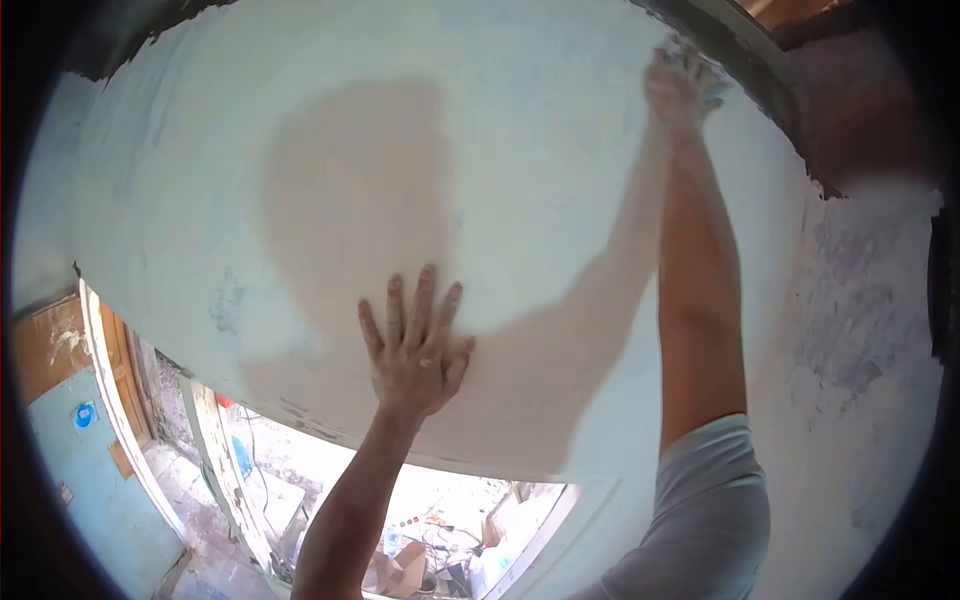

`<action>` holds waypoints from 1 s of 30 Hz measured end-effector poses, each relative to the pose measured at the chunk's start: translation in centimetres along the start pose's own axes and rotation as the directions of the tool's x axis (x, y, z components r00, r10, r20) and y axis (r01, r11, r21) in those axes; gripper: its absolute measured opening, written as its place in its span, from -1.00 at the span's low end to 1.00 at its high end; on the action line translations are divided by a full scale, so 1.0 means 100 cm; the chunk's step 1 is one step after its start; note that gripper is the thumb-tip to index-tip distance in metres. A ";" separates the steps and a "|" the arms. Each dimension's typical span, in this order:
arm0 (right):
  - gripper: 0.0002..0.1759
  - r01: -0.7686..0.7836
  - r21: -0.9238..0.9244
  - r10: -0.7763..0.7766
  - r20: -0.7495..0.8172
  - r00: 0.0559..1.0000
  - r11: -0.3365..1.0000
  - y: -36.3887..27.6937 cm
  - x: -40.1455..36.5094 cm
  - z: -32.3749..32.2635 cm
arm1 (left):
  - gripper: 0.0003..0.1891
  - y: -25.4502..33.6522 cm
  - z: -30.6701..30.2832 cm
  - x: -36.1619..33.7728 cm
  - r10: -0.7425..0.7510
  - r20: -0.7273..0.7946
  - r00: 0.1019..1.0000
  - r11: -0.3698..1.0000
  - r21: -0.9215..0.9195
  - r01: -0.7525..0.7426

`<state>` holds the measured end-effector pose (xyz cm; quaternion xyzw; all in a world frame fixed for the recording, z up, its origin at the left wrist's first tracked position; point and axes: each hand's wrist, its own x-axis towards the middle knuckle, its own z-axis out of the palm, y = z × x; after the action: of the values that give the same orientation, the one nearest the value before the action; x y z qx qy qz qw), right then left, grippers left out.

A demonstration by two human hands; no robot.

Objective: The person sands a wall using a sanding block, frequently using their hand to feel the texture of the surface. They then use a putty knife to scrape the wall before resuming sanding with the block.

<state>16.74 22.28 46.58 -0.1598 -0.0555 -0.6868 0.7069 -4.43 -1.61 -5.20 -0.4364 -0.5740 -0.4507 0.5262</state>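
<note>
My left hand (pixel 415 355) lies flat on a pale, whitish-green wall surface (pixel 550 180), its fingers spread and nothing in it. Higher up at the right, my right hand (pixel 683 88) reaches to the top edge of the same surface, beside a dark, rough border. Its fingers are bent around something pale that is too blurred to name. The right arm is stretched up, with a light sleeve at the shoulder. Shadows of a head and an arm fall across the surface between the hands.
Below the surface is a bright opening (pixel 450 490) with cardboard, cables and clutter beyond. At the left stand a white frame post (pixel 125 400) and a light-blue panel (pixel 100 470). A stained grey wall (pixel 850 330) is at the right, under a dark reddish area.
</note>
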 end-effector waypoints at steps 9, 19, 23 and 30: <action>-0.41 -0.190 0.974 -0.626 0.224 0.747 0.122 -0.166 0.095 -0.350 | -0.34 -0.004 0.002 0.001 -0.024 0.034 0.999 0.998 0.055 0.022; -0.37 -0.430 -0.223 -0.484 0.439 0.757 -0.875 0.048 -0.041 -0.088 | -0.35 -0.042 -0.016 -0.003 0.068 0.019 0.997 0.994 0.087 -0.070; -0.32 0.072 -0.566 -0.385 0.643 0.662 -0.821 0.161 -0.104 -0.061 | -0.31 -0.057 -0.013 0.020 0.004 -0.027 1.000 0.991 0.137 -0.001; -0.20 0.018 -0.680 -0.310 0.358 0.881 -0.733 -0.019 0.008 -0.163 | -0.27 -0.057 -0.010 0.017 -0.025 -0.095 0.995 0.996 0.079 0.033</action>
<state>12.57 16.56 31.75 -0.6261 0.6200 -0.4706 -0.0458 -9.93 -3.75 -3.76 -0.3851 -0.5726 -0.4549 0.5630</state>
